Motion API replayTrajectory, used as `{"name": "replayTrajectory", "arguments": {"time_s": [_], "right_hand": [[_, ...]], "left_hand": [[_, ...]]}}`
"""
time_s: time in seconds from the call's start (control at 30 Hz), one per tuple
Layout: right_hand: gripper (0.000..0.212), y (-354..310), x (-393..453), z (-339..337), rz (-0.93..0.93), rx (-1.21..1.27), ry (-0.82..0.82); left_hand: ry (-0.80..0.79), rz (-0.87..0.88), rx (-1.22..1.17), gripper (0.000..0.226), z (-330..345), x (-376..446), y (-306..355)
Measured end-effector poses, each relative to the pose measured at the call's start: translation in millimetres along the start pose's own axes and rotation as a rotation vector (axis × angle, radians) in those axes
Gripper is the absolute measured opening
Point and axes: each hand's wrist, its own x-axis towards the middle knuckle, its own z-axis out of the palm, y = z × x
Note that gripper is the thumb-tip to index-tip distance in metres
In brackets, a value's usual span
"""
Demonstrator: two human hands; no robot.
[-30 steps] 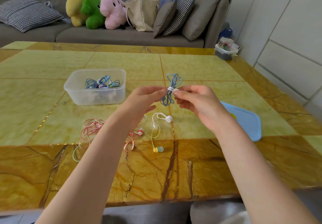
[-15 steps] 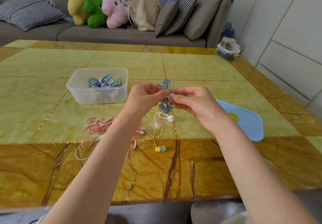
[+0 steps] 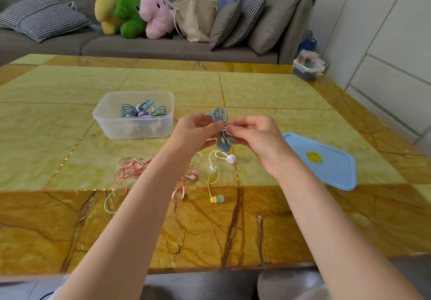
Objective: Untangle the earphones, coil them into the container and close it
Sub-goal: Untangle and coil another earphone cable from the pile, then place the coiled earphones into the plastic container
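Head view: left hand (image 3: 194, 132) and right hand (image 3: 255, 136) pinch a coiled blue earphone bundle (image 3: 220, 127) between them above the bench (image 3: 268, 94). Open container (image 3: 134, 115) holding coiled earphones stands left; blue lid (image 3: 326, 162) lies right; pink earphones (image 3: 130, 171) lie tangled below.

table (image 3: 268, 89) | container (image 3: 134, 129) | lid (image 3: 331, 171) | loose earphones (image 3: 133, 171), perhaps two pairs

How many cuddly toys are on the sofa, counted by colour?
Yellow plush toy: 1
Green plush toy: 1
Pink plush toy: 1
Total: 3, sitting in a row on the grey fabric sofa.
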Motion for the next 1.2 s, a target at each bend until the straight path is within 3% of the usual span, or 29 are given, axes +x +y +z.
{"name": "replayTrajectory", "arguments": {"time_s": [0.1,0.17,0.23,0.37,0.67,0.83,1.0,1.2], "right_hand": [[0.004,1,3,14,-0.033,0.036,0.010],[0.011,0,5,29,-0.048,0.061,0.004],[0.024,0,7,44,-0.067,0.003,-0.027],[0.027,-1,11,73,-0.101,-0.145,-0.077],[0.010,-25,92,137,-0.300,-0.571,0.107],[0.034,-25,112,157,-0.301,-0.958,-0.095],[0.032,-33,94,130,-0.350,-0.987,-0.098],[0.024,-20,39,68,-0.231,-0.914,-0.137]], "left_hand": [[0.067,0.007,-0.035,0.015,-4,0,2],[0.153,0.017,-0.118,0.014,-14,-2,3],[0.222,0.015,-0.188,0.010,-25,-2,4],[0.288,0.007,-0.199,0.017,-51,-4,1],[0.441,0.083,0.306,0.013,-115,8,-2],[0.426,0.117,0.364,0.022,-114,9,1],[0.314,0.164,0.496,0.027,-99,3,3],[0.119,0.213,0.578,0.024,-83,-6,8]]}}
